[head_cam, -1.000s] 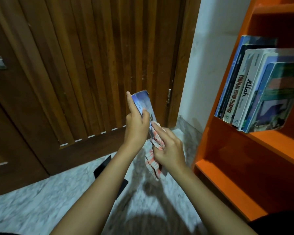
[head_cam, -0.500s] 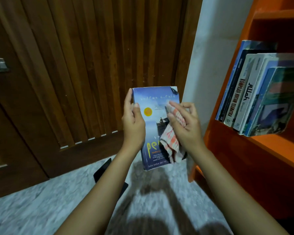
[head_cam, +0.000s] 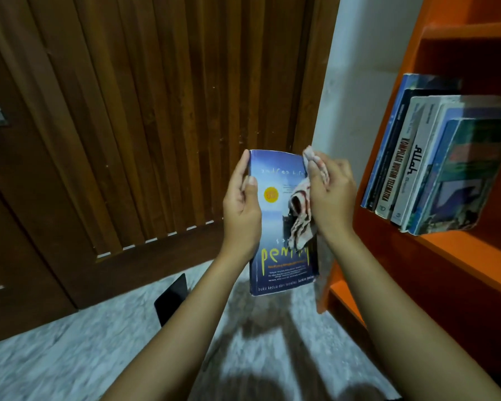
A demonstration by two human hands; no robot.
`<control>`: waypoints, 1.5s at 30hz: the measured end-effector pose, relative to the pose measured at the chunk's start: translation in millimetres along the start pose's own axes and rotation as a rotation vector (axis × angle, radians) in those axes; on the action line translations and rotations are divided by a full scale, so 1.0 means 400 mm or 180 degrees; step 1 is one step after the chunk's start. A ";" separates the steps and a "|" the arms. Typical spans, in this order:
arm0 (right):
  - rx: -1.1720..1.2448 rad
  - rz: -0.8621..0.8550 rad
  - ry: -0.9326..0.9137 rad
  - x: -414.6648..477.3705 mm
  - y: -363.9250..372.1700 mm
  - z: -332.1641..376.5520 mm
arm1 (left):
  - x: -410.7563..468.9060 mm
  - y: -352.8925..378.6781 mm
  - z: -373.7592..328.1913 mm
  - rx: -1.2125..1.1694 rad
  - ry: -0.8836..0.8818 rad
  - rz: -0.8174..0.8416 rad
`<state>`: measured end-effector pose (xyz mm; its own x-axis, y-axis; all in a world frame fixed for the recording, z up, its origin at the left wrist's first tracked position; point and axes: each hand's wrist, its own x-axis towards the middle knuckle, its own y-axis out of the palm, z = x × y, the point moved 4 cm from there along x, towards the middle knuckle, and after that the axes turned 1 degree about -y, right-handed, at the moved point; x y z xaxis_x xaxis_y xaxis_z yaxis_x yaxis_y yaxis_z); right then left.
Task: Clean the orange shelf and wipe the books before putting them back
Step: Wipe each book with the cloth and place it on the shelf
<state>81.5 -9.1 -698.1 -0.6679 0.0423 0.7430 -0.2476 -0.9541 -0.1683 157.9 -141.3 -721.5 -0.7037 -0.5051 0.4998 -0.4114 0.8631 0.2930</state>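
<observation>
Forearms [head_cam: 185,328] rise bare from the bottom edge and meet at mid-frame, where the two hands hold a blue book [head_cam: 272,227] upright in the air, front cover toward the camera, in front of the wooden door [head_cam: 156,111] and just left of the orange shelf [head_cam: 460,256]. The left hand [head_cam: 242,204] grips the book's left edge: the thumb lies across the cover, one finger runs straight up along the edge, and the other fingers are hidden behind the book. The right hand [head_cam: 331,195] shows its back to the camera, its fingers curled round a white cloth with red stripes [head_cam: 301,218] and pressing it against the upper right of the cover; its fingertips are buried in the folds. The cloth's loose end hangs down over the right half of the cover and hides part of the yellow title and the end of the line of letters near the top. Whether the book's lower right corner touches the shelf's side panel cannot be told. On the shelf a row of books [head_cam: 434,169] leans to the left, spines outward; two spines can be read, while the nearest cover is blurred and the frame cuts off the shelf to the right. A dark flat object [head_cam: 172,299] lies on the marbled floor [head_cam: 70,357], partly behind the left forearm and too indistinct to identify.
</observation>
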 end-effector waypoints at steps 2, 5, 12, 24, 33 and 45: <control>0.0167 -0.0097 0.0016 -0.050 0.012 0.012 | -0.005 0.004 0.007 0.0050 0.0024 -0.0020; 0.0130 0.0457 -0.0832 -0.131 0.044 0.057 | 0.007 -0.007 0.015 0.0217 0.0010 -0.0156; 0.0065 -0.0286 0.0696 -0.127 -0.009 -0.053 | 0.024 -0.032 0.017 -0.0257 -0.0152 -0.0519; 0.0245 -0.0342 0.0602 -0.221 -0.005 -0.040 | 0.046 -0.002 0.019 -0.0251 -0.0114 -0.0787; 0.0455 -0.0074 0.0659 -0.268 -0.043 -0.089 | 0.069 0.019 0.008 -0.0424 -0.0234 -0.0733; 0.1839 0.0152 0.1667 -0.027 -0.335 -0.198 | 0.045 0.360 -0.048 -0.0539 0.0154 0.0652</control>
<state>66.3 141.9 -735.0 -0.9485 -0.0055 0.3167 0.0985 -0.9554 0.2783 97.1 -26.0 -654.5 -0.7321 -0.3227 0.5999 -0.1576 0.9370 0.3118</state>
